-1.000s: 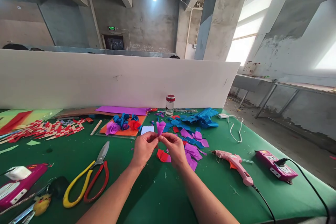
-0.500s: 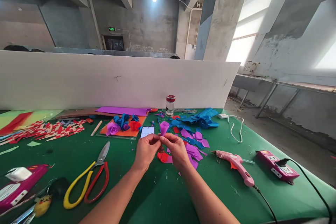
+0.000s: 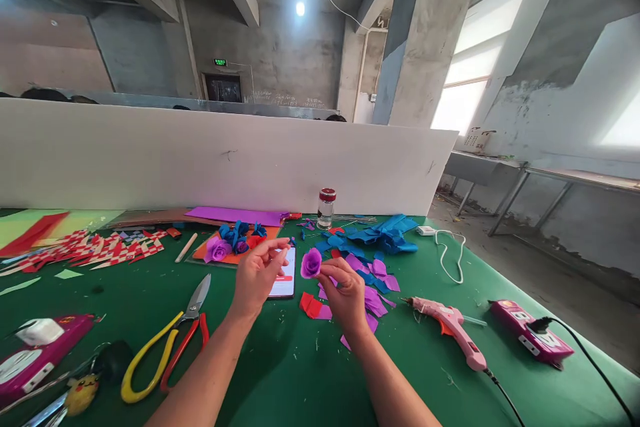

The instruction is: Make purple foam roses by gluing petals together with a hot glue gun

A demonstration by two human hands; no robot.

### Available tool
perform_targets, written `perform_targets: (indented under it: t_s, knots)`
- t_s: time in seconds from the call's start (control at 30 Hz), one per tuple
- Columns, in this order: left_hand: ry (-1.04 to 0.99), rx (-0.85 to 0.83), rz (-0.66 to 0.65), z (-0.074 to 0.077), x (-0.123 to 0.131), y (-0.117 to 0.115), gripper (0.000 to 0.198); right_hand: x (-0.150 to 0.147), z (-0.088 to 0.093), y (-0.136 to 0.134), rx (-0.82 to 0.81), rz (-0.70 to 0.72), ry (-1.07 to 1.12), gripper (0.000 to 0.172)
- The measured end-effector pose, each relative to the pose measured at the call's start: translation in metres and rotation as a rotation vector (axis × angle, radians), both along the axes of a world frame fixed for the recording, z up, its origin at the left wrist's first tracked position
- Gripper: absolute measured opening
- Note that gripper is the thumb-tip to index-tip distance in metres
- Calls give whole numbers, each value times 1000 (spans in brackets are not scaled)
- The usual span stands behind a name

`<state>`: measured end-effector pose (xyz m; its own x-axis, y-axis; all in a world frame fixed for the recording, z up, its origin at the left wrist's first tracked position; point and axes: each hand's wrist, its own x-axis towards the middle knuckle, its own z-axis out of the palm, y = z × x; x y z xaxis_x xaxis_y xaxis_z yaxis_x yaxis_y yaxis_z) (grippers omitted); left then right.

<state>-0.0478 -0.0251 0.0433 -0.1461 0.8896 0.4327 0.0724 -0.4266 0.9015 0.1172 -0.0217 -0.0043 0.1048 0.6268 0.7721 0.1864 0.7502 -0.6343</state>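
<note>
Pinching the purple flower (image 3: 311, 263) at its edge between the fingers of our right hand (image 3: 346, 290), we hold its curled petals towards the head view. The flower is up off the bench (image 3: 300, 373), between our two hands and to the right of the phone (image 3: 286, 285). What has just changed is the left hand (image 3: 257, 273): a moment ago both hands met at the base of the flower, and now our left is apart from it, in front of the phone. Its thumb and index fingertips come close together, but we cannot tell whether anything small sits between them. The flower has also turned, so that its rolled centre shows. For the work, we judge, this means the right hand alone supports the flower, and its layers can be looked over from the front. Near the right hand lie the purple pieces (image 3: 373, 300) and a red piece (image 3: 311, 305); the pink glue gun (image 3: 450, 323) lies further right, and the scissors (image 3: 193, 307) lie to the left of our left hand.
</note>
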Motion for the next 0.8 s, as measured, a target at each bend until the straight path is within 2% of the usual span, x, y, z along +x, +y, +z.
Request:
perform_targets:
  t_s: [0.17,0.37,0.47,0.63,0.8]
  knots:
    - [39,50,-122,15,-3,-19,23,1,-2,-1,50,53,-79,12]
    - [82,-84,-167,28,-10,-30,25,-3,-8,1,86,9,-48,11]
    - [174,-99,-176,32,-8,-34,27,-6,-9,2,74,-14,-48,10]
    - [267,-71,-62,26,9,-38,28,-7,-13,5,64,-97,-27,11]
    - [152,-102,-29,17,27,-35,23,-5,-16,7,70,-124,1,9]
